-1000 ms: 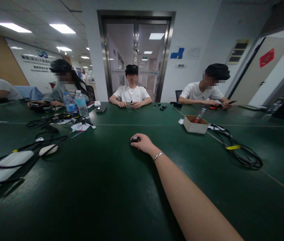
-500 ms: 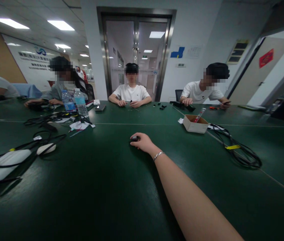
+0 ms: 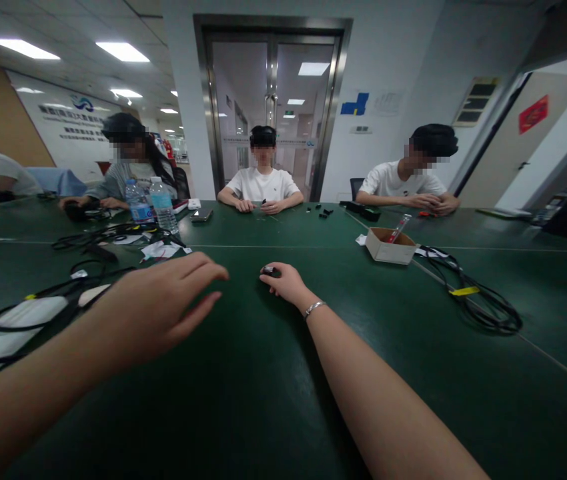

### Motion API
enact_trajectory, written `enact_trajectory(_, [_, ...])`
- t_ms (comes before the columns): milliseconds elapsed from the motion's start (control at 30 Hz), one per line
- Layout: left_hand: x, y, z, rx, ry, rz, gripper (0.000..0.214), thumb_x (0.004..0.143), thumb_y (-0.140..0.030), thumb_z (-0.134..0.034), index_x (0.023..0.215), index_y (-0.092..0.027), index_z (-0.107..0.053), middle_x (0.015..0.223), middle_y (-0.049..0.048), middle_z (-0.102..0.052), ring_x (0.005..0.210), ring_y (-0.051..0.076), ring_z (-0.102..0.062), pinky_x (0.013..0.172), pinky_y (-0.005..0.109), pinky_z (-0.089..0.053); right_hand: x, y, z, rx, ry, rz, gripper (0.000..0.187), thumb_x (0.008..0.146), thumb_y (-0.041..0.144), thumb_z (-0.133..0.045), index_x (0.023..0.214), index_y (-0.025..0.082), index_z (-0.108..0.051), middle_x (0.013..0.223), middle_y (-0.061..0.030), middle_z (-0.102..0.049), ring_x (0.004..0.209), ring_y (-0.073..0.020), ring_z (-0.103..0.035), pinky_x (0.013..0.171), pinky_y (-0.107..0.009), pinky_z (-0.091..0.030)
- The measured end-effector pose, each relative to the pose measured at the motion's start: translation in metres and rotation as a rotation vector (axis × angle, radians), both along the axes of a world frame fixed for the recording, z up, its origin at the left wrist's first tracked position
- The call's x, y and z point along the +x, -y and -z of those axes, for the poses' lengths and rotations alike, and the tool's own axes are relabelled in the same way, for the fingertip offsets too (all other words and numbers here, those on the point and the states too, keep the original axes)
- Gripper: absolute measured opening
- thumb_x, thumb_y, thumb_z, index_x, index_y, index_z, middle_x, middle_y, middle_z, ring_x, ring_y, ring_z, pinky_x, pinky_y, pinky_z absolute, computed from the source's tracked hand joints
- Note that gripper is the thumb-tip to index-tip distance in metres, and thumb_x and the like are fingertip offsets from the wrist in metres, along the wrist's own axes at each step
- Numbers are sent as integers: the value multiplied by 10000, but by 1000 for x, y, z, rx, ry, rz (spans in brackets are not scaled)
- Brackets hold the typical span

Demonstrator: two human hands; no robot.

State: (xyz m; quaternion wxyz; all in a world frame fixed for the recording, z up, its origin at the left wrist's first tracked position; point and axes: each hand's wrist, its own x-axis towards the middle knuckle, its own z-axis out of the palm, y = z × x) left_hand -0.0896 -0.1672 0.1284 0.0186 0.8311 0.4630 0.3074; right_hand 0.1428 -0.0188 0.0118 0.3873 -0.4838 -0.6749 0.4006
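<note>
My right hand (image 3: 286, 281) rests far out on the green table (image 3: 243, 373), its fingers curled over a small black object (image 3: 270, 271). A silver bracelet (image 3: 314, 308) sits on that wrist. My left hand (image 3: 163, 307) hovers above the table to the left of the right hand, palm down, fingers stretched out and holding nothing. It points toward the small black object, still a short way off.
Black cables (image 3: 63, 293) and white pouches (image 3: 8, 327) lie at the left, two water bottles (image 3: 156, 207) behind them. A cardboard box (image 3: 390, 245) and a cable coil with a yellow tag (image 3: 478, 300) lie at the right. Several people sit along the far side.
My left arm has come into view from the lower left and reached forward over the table. My right hand has stayed put on the small black object.
</note>
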Motion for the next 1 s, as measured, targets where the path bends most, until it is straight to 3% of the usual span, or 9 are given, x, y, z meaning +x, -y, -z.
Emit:
enact_trajectory(67, [41,-37,0,20,-179,90,218,827,-296,-527,1013,-255,-633,931,30,-612,899,194,-570,870,311,-438,0,1,-2,3,-37,-7,154,799,142,-667,945,131,-619,659,4,-603,409,-61,-541,322,-112,-389])
enact_trajectory(167, [88,-96,20,34,-152,135,325,768,-140,-497,1054,-224,-625,1070,72,-593,1011,230,-538,922,351,-412,1,2,-5,-28,-96,-12,89,809,102,-634,885,113,-587,537,33,-559,380,-74,-537,309,-116,-377])
enact_trajectory(300, [104,-140,61,-161,30,208,285,743,-126,-504,969,-218,-652,984,63,-622,941,214,-569,884,349,-442,2,-1,-6,-125,-119,-8,87,817,23,-575,795,105,-555,438,45,-529,360,-86,-527,347,-134,-423])
enact_trajectory(433, [90,-153,95,-284,452,164,157,779,-236,-541,894,-195,-639,927,55,-645,874,196,-606,832,342,-480,1,-6,-5,-150,-159,-33,98,791,17,-625,776,102,-578,474,37,-557,375,-82,-537,364,-138,-444])
enact_trajectory(533, [77,-158,111,-444,740,107,227,717,-306,-641,886,-156,-615,903,73,-659,826,191,-627,781,334,-504,2,-8,-6,-178,-232,-39,161,747,-42,-646,834,88,-607,535,36,-574,413,-82,-570,414,-145,-494])
enact_trajectory(633, [71,-161,117,-523,789,76,283,672,-327,-697,868,-139,-617,877,80,-669,810,185,-631,788,338,-504,6,-7,-7,-244,-321,-21,225,748,-76,-626,915,74,-613,570,26,-583,467,-99,-614,482,-163,-543])
enact_trajectory(833, [72,-157,115,-620,834,117,241,718,-280,-673,900,-132,-618,872,70,-670,800,165,-645,786,316,-512,17,-6,-10,-322,-565,-29,141,851,-26,-539,948,52,-605,713,-70,-652,527,-105,-640,539,-170,-565])
enact_trajectory(1000, [75,-156,117,-591,837,61,238,756,-306,-663,897,-130,-584,797,68,-674,735,166,-659,690,286,-527,21,-9,-8,-311,-635,11,125,837,-25,-559,908,61,-617,706,-60,-644,499,-99,-621,519,-170,-565])
